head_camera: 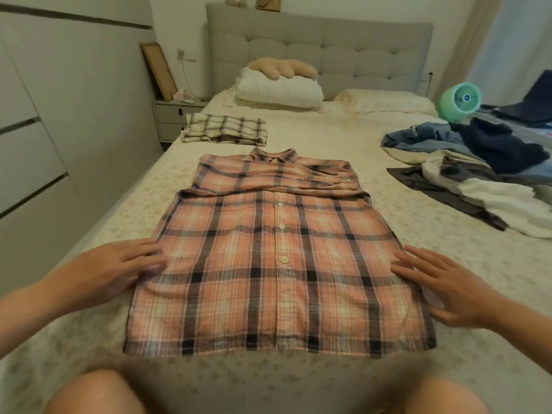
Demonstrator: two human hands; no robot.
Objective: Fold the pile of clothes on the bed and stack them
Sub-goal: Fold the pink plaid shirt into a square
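A pink and navy plaid shirt [277, 258] lies flat and buttoned on the bed [343, 135], collar away from me, both sleeves folded across the chest. My left hand [119, 265] rests flat at the shirt's left edge, fingertips touching the fabric. My right hand [442, 282] lies flat on the shirt's right edge with fingers spread. A folded cream plaid garment [225, 131] sits beyond the shirt, at the far left. A loose pile of clothes [478, 165] in blue, navy, grey and white lies at the right.
Pillows [280, 88] and a padded headboard [328, 46] stand at the far end. A green fan [460, 100] sits at the right behind the pile. A nightstand [173, 115] and wardrobe doors [44, 130] line the left side. My knees are at the bottom edge.
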